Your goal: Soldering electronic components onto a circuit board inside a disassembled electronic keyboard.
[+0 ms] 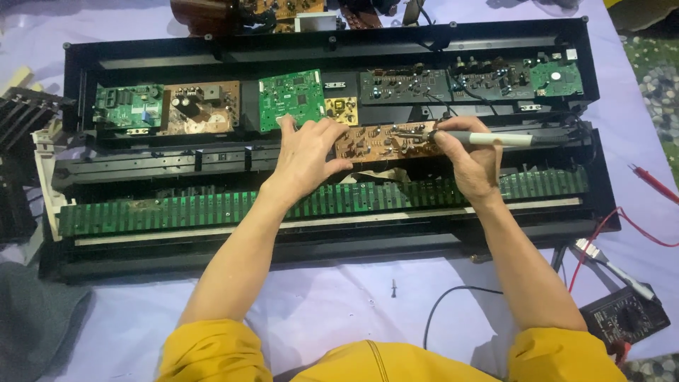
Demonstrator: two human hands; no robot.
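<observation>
An opened electronic keyboard case (92, 251) lies across a pale cloth, its circuit boards exposed. My left hand (305, 157) presses on the left end of a brown circuit board (378, 141) in the middle of the case. My right hand (470, 159) grips a soldering iron (498, 139) with a grey and white handle. Its tip rests on the brown board's right part. A long green contact strip (170, 210) runs along the front of the case, below both hands.
Green boards (290, 95) and a brown power board (198, 106) sit in the back row, darker boards (438, 83) to the right. A multimeter (622, 318) with red leads (654, 184) lies at right. A small screw (393, 286) and a black cable (445, 304) rest on the cloth.
</observation>
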